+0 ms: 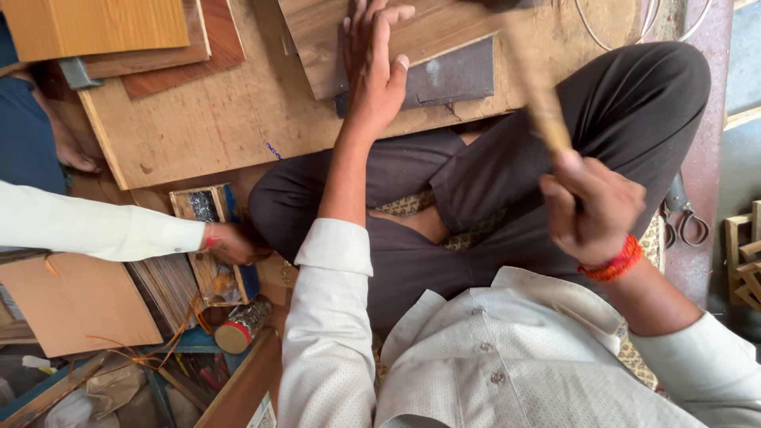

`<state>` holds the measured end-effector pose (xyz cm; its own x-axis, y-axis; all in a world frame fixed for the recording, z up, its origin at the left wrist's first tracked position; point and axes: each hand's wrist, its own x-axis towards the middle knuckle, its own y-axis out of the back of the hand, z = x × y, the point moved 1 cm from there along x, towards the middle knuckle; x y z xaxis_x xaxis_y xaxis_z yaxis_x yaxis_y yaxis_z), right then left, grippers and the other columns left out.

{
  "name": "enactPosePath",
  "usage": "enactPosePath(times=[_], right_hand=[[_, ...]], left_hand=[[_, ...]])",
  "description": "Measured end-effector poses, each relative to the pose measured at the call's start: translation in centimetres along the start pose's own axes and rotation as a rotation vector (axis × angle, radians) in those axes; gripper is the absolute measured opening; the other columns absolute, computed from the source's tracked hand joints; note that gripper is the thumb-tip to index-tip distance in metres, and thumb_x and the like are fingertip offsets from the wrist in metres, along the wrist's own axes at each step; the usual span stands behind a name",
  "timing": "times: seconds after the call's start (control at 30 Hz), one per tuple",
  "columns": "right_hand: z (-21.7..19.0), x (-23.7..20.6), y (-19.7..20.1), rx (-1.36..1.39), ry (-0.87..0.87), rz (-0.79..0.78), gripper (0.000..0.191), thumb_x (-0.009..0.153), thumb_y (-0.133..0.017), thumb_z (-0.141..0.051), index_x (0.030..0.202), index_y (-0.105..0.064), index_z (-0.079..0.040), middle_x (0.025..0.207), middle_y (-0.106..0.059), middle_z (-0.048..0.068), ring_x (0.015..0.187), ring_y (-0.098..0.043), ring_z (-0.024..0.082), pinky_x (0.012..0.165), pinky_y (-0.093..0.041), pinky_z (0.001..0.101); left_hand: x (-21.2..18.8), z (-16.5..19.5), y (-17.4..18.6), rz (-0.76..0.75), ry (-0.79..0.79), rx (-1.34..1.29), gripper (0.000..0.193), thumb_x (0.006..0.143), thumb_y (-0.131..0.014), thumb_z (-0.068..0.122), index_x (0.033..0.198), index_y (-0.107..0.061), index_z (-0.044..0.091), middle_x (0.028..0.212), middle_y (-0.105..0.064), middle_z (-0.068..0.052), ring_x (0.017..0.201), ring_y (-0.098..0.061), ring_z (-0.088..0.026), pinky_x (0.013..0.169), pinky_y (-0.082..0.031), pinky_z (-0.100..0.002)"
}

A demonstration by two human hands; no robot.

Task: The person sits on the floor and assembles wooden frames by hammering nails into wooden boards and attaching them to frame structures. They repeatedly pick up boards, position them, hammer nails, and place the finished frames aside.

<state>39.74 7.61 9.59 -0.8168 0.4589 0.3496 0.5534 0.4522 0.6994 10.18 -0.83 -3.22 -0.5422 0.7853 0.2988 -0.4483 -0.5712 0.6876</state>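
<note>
Landmark: big plywood board point(238, 119) across the top of view.

Left of it, lower down: another person's white sleeve point(95, 230), their hand point(230, 244) reaching into a small open wooden box point(212, 246) of small parts. Just below the box, a cylindrical tin point(242, 325) on its side. Flat tan sheet point(75, 305) further left. Orange and reddish wood panels point(119, 32) stacked on the board's upper left corner.

On the board, right of centre: brown wood plank point(317, 47) lying over a dark grey sheet point(456, 79). Left hand point(372, 67) flat on the plank, fingers extended and together, pressing down, not gripping.

Right of that, off the board's near edge, above the crossed legs: right hand point(590, 210) fisted tight around a wooden hammer handle point(539, 95). Handle angles up over the board, motion-blurred; head is at the frame edge, can't make it out. Red thread band point(612, 265) on that wrist.

Far right of the board, on the floor: metal pliers point(683, 218).
</note>
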Motion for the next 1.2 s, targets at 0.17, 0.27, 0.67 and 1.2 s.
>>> enactPosePath(times=[0.17,0.27,0.67,1.2], right_hand=[[0.3,-0.1,-0.1,-0.184,-0.024,-0.134,0.048,0.092,-0.07,0.003,0.139,-0.065,-0.003,0.073,-0.061,0.01,0.055,-0.056,0.025,0.047,-0.041,0.0366],[0.1,-0.6,0.0,-0.041,0.084,0.064,0.043,0.101,-0.07,0.003,0.142,-0.06,-0.005,0.078,-0.057,0.01,0.058,-0.054,0.023,0.052,-0.042,0.0355],[0.1,-1.7,-1.9,-0.169,0.064,-0.039,0.057,0.098,-0.069,0.0,0.15,-0.054,-0.017,0.073,-0.059,0.008,0.054,-0.055,0.025,0.051,-0.044,0.0387],[-0.3,-9.8,2.9,0.302,-0.946,-0.769,0.062,0.092,-0.067,-0.031,0.152,-0.053,-0.022,0.059,-0.071,0.005,0.04,-0.057,0.017,0.044,-0.047,0.0339]], left_hand=[[-0.3,0.7,0.3,0.051,-0.046,0.039,0.066,0.096,-0.069,-0.002,0.152,-0.044,0.024,0.168,-0.032,-0.006,0.163,-0.017,-0.034,0.136,-0.01,-0.055],[-0.5,1.0,0.4,0.029,-0.001,0.012,0.071,0.097,-0.07,-0.002,0.156,-0.04,0.024,0.168,-0.034,-0.003,0.165,-0.019,-0.033,0.139,-0.011,-0.054],[-0.7,0.4,-0.2,0.067,-0.063,0.031,0.075,0.102,-0.066,-0.002,0.162,-0.032,0.026,0.17,-0.031,-0.003,0.165,-0.017,-0.034,0.139,-0.009,-0.055],[-7.4,-5.9,0.9,0.493,0.59,-0.807,0.033,0.098,-0.082,0.014,0.11,-0.061,-0.009,0.102,-0.073,-0.016,0.09,-0.063,-0.014,0.081,-0.052,-0.028]])
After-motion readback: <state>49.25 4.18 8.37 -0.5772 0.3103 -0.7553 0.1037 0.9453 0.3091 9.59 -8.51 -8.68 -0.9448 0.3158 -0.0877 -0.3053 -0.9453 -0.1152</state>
